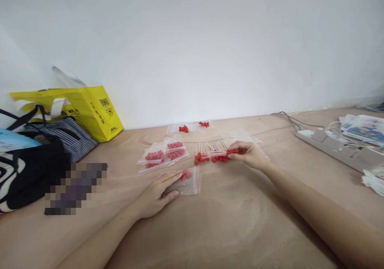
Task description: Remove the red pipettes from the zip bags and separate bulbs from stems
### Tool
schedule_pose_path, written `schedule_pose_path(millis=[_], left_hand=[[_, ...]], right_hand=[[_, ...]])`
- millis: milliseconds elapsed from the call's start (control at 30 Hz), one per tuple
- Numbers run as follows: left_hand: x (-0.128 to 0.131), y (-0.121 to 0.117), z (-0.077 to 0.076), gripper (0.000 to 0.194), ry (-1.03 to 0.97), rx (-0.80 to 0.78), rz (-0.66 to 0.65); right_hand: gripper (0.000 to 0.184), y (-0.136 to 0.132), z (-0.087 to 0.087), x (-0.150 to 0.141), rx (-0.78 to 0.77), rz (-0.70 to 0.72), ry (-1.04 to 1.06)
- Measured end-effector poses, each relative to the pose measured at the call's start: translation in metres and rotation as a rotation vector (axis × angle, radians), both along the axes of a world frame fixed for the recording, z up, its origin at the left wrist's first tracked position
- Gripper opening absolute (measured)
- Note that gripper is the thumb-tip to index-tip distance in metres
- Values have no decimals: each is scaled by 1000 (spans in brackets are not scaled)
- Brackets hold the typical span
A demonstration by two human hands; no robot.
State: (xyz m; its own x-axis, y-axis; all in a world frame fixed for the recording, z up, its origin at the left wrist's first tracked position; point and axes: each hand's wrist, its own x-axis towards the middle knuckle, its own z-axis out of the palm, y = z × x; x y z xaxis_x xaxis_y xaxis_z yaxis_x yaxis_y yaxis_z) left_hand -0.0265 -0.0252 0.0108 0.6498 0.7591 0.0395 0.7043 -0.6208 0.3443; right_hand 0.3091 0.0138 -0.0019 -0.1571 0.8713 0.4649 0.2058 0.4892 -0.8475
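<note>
My left hand (157,193) lies with fingers stretched out over a small clear zip bag (187,186); red tips show inside the bag beside the fingertips. My right hand (247,154) is closed in a pinch on red-tipped sticks (233,152), whose pale shafts point left. Just left of it, a row of loose red-tipped sticks (214,146) lies on the table, red ends toward me. Filled zip bags (154,156) with red tips overlap behind my left hand, and another filled zip bag (177,154) lies to their right.
Further bagged sticks (183,128) lie near the wall. At left stand a yellow bag (105,119), a striped pouch (81,141) and a black bag (33,181), with a pixelated object (78,187) in front. A power strip (330,147), cables and printed papers (364,129) are at right.
</note>
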Motion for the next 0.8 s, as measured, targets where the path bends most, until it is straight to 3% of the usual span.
schedule_pose_path(millis=[133,233,367,533,800], left_hand=[[-2,1,-3,48,12,7,-1],[-3,0,-3,48,16,10,-4],[-1,0,-1,47,3,15,-12],[0,-2,2,48,8,-2,-3],[2,-1,2,48,29,-14,16]], right_hand=[[12,9,2,-12,170,-298,-93],[13,16,-4,-35,289,-377,-268],[17,26,-15,-61,391,-414,-551],[21,33,-19,-72,372,-437,-891],[20,27,-16,-77,306,-392,-924]])
